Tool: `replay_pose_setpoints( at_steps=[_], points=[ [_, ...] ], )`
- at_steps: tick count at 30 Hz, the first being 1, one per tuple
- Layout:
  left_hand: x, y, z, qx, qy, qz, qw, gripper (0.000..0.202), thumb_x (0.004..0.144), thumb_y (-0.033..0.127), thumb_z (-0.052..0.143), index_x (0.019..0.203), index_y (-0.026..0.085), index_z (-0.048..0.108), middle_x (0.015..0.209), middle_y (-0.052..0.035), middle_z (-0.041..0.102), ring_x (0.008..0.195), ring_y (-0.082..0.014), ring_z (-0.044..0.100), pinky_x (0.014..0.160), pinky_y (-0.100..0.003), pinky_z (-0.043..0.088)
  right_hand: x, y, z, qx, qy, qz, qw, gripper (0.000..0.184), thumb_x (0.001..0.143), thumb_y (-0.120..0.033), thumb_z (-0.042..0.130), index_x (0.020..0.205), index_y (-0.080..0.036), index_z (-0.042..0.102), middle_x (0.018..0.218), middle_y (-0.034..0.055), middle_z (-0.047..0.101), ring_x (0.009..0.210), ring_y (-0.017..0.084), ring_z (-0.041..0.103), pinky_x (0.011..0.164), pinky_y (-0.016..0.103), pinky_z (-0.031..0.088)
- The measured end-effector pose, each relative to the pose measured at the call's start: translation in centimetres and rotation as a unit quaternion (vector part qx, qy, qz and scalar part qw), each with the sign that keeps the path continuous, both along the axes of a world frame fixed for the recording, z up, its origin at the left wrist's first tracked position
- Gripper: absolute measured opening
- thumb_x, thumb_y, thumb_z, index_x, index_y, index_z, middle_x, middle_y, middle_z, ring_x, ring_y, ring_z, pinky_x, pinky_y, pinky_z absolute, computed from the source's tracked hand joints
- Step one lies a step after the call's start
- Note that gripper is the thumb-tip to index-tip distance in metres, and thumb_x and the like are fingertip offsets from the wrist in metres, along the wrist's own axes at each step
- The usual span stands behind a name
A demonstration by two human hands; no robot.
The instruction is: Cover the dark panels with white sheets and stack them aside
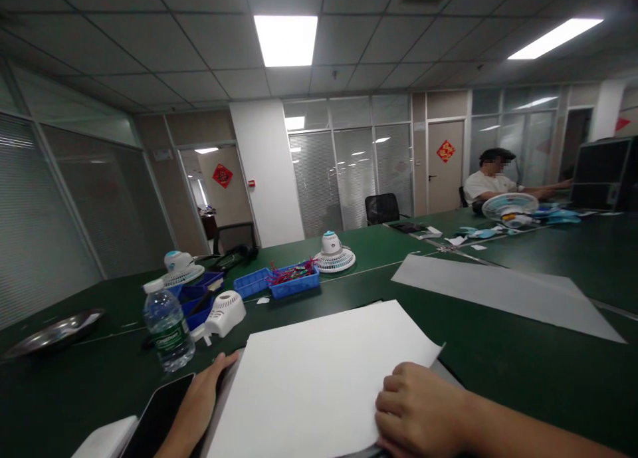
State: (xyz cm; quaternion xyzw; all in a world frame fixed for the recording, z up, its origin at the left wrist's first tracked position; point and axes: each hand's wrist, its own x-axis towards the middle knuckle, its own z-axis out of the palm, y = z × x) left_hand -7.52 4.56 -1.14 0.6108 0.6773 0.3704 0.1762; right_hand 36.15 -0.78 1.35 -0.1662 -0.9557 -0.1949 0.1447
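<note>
A large blank white sheet of paper (pixel 309 378) lies in front of me, over a flat grey, dark-edged thing that is mostly hidden. My right hand (pixel 421 405) is closed at the sheet's right edge, its fingers curled over the paper. Along the left side, my left hand (pixel 202 395) rests against the edge of the grey thing, fingers stretched forward and partly hidden. A black-screened phone (pixel 159 415) lies beside my left wrist, with a white box-like item (pixel 107 438) next to it.
On the green table (pixel 359 292) stand a water bottle (pixel 168 328), a white plastic housing (pixel 226 313), a blue tray of wires (pixel 295 282) and small fans (pixel 335 253). A metal dish (pixel 54 333) sits left, a translucent sheet (pixel 498 292) right. A person (pixel 491 179) sits behind.
</note>
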Motion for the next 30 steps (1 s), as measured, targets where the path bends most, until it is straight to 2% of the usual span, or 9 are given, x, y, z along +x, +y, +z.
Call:
replay_pose_setpoints(
  at_steps=[4,10,13,16,18,21,24,27,30],
  points=[
    [0.4,0.1,-1.2,0.023,0.056,0.012,0.998,0.066,0.078,0.053,0.056,0.128,0.012,0.067,0.137,-0.0103,0.067,0.132,-0.0326,0.058,0.119,-0.047,0.036,-0.1,0.0,-0.4,0.043,0.016,0.043,0.998,0.028,0.095,-0.038,0.054,0.072,-0.021,0.052,0.061,-0.0026,0.058,0.05,0.012,0.046,0.049,0.035,0.012],
    [-0.1,0.3,-2.9,0.053,0.084,-0.024,0.995,0.066,0.078,0.05,0.058,0.133,0.012,0.064,0.148,-0.0136,0.056,0.14,-0.0313,0.05,0.122,-0.05,0.031,-0.5,-0.9,0.3,0.042,0.002,0.04,0.998,0.026,0.095,-0.037,0.056,0.075,-0.022,0.052,0.06,-0.0035,0.059,0.049,0.013,0.05,0.046,0.034,0.017],
    [-0.5,0.5,-3.3,0.047,0.097,-0.029,0.994,0.061,0.08,0.047,0.058,0.132,0.015,0.065,0.149,-0.0122,0.056,0.14,-0.0306,0.05,0.122,-0.05,0.03,0.0,-1.3,1.4,0.037,0.066,0.035,0.997,0.027,0.097,-0.044,0.05,0.095,-0.02,0.061,0.069,0.0006,0.067,0.053,0.014,0.056,0.047,0.031,0.027],
    [-0.7,0.5,-3.4,0.043,0.116,-0.031,0.992,0.059,0.081,0.042,0.055,0.132,0.015,0.064,0.149,-0.0119,0.056,0.14,-0.0303,0.05,0.123,-0.05,0.029,1.6,-0.6,2.1,0.062,0.164,0.055,0.983,0.051,0.096,-0.052,0.044,0.123,-0.012,0.059,0.086,0.0087,0.073,0.062,0.017,0.064,0.052,0.031,0.039],
    [-0.7,0.5,-3.3,0.05,0.12,-0.035,0.991,0.059,0.08,0.036,0.052,0.133,0.014,0.063,0.149,-0.0116,0.057,0.14,-0.0295,0.05,0.123,-0.049,0.03,3.8,0.8,2.1,0.072,0.216,0.045,0.973,0.054,0.094,-0.051,0.043,0.126,-0.011,0.06,0.09,0.0105,0.074,0.067,0.019,0.067,0.057,0.033,0.045],
    [-0.4,0.3,-2.9,0.06,0.118,-0.032,0.991,0.06,0.077,0.031,0.052,0.133,0.015,0.063,0.145,-0.0105,0.06,0.138,-0.0287,0.052,0.123,-0.047,0.031,8.6,4.4,1.7,0.035,0.275,-0.141,0.951,0.046,0.094,-0.049,0.04,0.111,-0.019,0.07,0.092,0.0085,0.075,0.077,0.019,0.069,0.069,0.033,0.05],
    [0.0,0.1,-2.3,0.059,0.122,-0.026,0.99,0.06,0.074,0.03,0.051,0.131,0.014,0.063,0.143,-0.0106,0.061,0.137,-0.029,0.053,0.123,-0.047,0.031,14.3,8.3,1.2,-0.014,0.293,-0.374,0.88,0.046,0.097,-0.047,0.036,0.114,-0.022,0.071,0.11,0.0089,0.074,0.095,0.022,0.069,0.085,0.035,0.051],
    [0.3,0.0,-2.0,0.055,0.132,-0.026,0.989,0.062,0.072,0.027,0.049,0.131,0.012,0.063,0.142,-0.0116,0.061,0.137,-0.0281,0.053,0.123,-0.046,0.03,19.1,11.0,0.1,-0.036,0.284,-0.478,0.83,0.052,0.094,-0.045,0.041,0.134,-0.019,0.061,0.133,0.0144,0.064,0.12,0.031,0.06,0.1,0.044,0.046],
    [0.2,-0.2,-1.9,0.045,0.147,-0.021,0.988,0.065,0.072,0.025,0.047,0.133,0.012,0.062,0.147,-0.0118,0.058,0.141,-0.0268,0.049,0.124,-0.044,0.027,22.0,12.4,-1.6,-0.084,0.259,-0.571,0.775,0.065,0.087,-0.047,0.05,0.138,-0.008,0.057,0.136,0.0249,0.059,0.125,0.04,0.056,0.1,0.054,0.044]
  ],
)
